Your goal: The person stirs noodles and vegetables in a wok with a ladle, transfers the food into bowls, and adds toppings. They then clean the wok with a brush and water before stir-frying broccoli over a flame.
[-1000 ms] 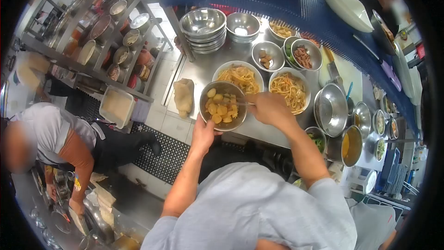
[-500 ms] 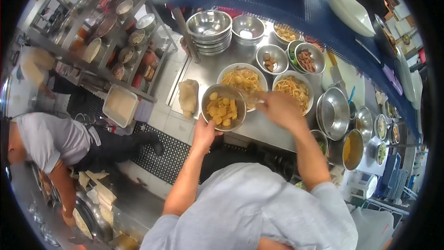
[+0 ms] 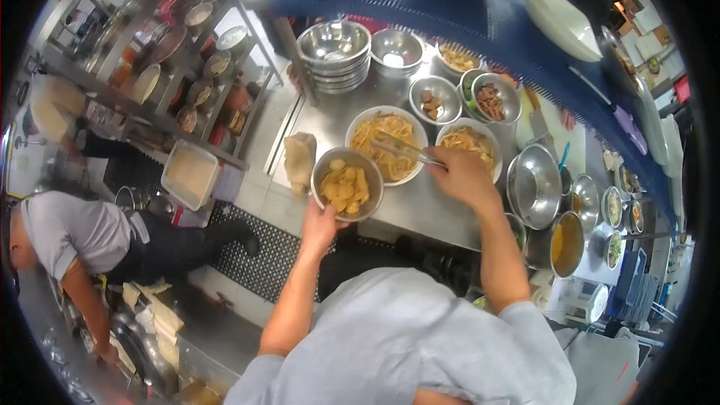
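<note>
My left hand grips the near rim of a metal bowl tilted a little toward me, with yellow-brown chunks inside. In my right hand are metal tongs, whose tips reach over a white-rimmed bowl of noodles. The held bowl overlaps the lower left of this noodle bowl in view. Close beyond my right fingers stands a second bowl of noodles. A bunched pale cloth lies on the counter left of the held bowl.
Behind the noodles stand stacked metal bowls and a small bowl of meat strips. A colander and a pot of orange liquid are at right. Blue matting covers the shelf above. Another person bends at left.
The tongs have swung from over the bowl of chunks to over the noodle bowl. My left hand and its bowl have shifted slightly left and nearer me.
</note>
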